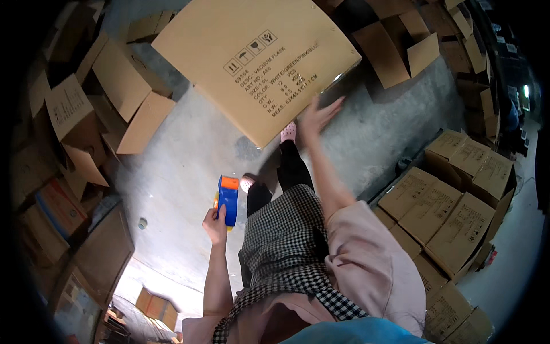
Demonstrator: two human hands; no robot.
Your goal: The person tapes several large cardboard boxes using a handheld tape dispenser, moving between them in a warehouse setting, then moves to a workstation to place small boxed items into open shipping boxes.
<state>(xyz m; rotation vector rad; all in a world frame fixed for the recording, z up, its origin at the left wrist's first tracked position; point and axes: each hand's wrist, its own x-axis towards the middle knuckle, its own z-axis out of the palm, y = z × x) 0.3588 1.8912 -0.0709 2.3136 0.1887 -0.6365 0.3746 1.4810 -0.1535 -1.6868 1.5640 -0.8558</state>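
Note:
A large closed cardboard carton (217,34) with printed text and handling symbols fills the top middle of the view, tilted. By its lower right edge is my right hand (318,116), fingers spread and slightly blurred, with nothing in it; whether it touches the carton I cannot tell. Lower and to the left, my left hand (215,225) is closed round a blue tape dispenser (231,207) with an orange part at its top. The dispenser is held up over the floor, apart from the carton.
Open cardboard boxes (123,80) crowd the left side, and another open box (395,46) stands at the upper right. Stacked closed cartons (438,209) line the right. A small roll-like object (142,223) lies on the grey concrete floor (177,172).

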